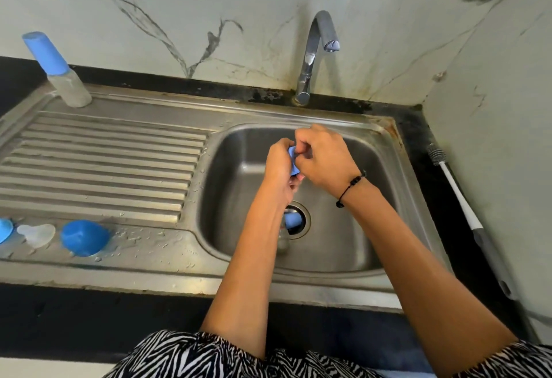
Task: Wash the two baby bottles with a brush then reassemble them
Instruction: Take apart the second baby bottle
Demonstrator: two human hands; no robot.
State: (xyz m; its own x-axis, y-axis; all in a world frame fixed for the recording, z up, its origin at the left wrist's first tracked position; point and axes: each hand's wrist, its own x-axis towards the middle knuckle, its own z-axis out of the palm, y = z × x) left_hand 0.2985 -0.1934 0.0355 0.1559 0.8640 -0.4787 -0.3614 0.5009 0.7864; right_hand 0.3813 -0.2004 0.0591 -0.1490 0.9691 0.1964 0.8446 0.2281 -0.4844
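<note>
I think I am in the washing step, working on one small part by hand. My left hand [279, 158] and right hand [324, 158] are together over the sink [370, 228]; both grips pinch a small blue part [292, 161]. It looks like soft plastic, mostly hidden by my fingers. Next I probably need the brush [457, 198], lying on the desk at the right. One capped bottle [58, 70] stands far left.
</note>
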